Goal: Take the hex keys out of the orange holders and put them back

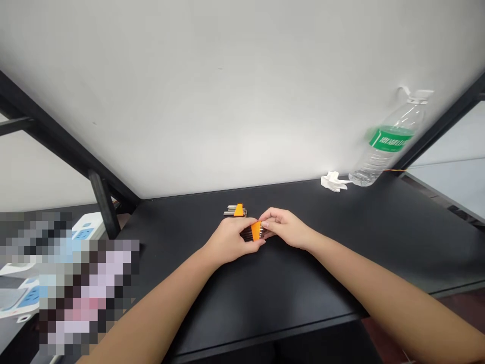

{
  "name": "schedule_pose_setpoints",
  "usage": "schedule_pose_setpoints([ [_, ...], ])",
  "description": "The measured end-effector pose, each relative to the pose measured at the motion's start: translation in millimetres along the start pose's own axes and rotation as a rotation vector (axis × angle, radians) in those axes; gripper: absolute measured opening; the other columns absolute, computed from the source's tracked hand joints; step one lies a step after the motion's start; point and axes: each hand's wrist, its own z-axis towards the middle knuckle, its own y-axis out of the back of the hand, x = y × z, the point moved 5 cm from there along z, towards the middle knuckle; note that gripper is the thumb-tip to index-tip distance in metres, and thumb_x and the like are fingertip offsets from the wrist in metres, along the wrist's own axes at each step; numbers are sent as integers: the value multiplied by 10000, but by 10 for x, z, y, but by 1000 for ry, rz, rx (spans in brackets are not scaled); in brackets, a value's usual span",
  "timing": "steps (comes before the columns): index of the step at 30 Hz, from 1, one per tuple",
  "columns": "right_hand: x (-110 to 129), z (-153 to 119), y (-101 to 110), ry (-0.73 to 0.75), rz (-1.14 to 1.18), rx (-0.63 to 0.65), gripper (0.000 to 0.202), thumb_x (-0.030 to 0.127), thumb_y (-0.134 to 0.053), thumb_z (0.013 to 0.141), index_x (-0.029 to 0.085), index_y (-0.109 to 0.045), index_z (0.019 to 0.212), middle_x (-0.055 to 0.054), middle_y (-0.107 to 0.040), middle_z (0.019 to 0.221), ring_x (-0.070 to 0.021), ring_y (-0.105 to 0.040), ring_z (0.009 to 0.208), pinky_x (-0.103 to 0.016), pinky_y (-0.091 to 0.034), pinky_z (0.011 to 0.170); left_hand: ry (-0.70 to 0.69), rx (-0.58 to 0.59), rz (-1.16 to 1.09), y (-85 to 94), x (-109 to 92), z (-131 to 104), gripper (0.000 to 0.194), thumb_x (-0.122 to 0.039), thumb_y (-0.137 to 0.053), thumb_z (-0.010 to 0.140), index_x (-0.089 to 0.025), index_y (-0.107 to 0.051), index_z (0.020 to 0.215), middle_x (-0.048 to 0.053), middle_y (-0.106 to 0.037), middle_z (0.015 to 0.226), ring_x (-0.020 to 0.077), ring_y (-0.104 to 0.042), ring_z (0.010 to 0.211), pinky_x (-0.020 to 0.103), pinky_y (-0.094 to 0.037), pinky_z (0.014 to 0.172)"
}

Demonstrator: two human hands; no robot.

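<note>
The left hand (235,237) is closed around an orange holder with metal keys (256,231), thumb on one side and fingers on the other; the right hand (281,226) pinches its right end with the fingertips. This holder is between the two hands, above the black table (261,288). Just behind the grip, a second orange holder with metal keys (238,210) lies on the table. Farther behind and to the right are a crumpled white tissue (333,182) and a clear plastic bottle with green label (392,139).
</note>
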Motion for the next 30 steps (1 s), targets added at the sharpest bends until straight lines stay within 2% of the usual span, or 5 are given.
schedule_pose_setpoints([
  [9,130,-8,373,93,-371,-179,138,324,-542,987,208,-615,1006,-40,-753,908,-188,-734,828,-329,-576,769,41,-76,26,40,185,7,257,-414,-767,776,-185,-725,885,-43,-588,632,91,-485,550,232,-411,578],
  [17,261,-39,730,98,-1218,-388,103,219,-563,946,207,-663,925,-66,-693,971,-206,-638,856,-339,-464,775,46,-71,69,37,186,-10,326,-468,-781,783,-199,-720,957,-44,-626,690,96,-533,599,226,-433,623],
  [20,341,-82,489,285,-1093,-315,76,215,-580,946,201,-653,961,-51,-676,986,-177,-625,854,-316,-475,803,-1,-52,72,21,126,-18,336,-493,-780,793,-194,-703,927,-47,-603,684,90,-507,595,224,-412,612],
  [25,295,-107,5,303,-750,-8,60,216,-582,952,228,-631,985,12,-681,902,-139,-612,773,-273,-472,723,-53,-6,78,-7,48,-16,356,-524,-758,814,-188,-642,799,-58,-521,632,86,-437,585,229,-357,582],
  [30,250,-75,24,242,-529,27,30,213,-628,920,219,-635,948,14,-678,875,-144,-626,789,-282,-490,755,-25,56,98,-27,47,1,314,-492,-746,825,-198,-635,816,-59,-537,652,92,-452,603,229,-353,594],
])
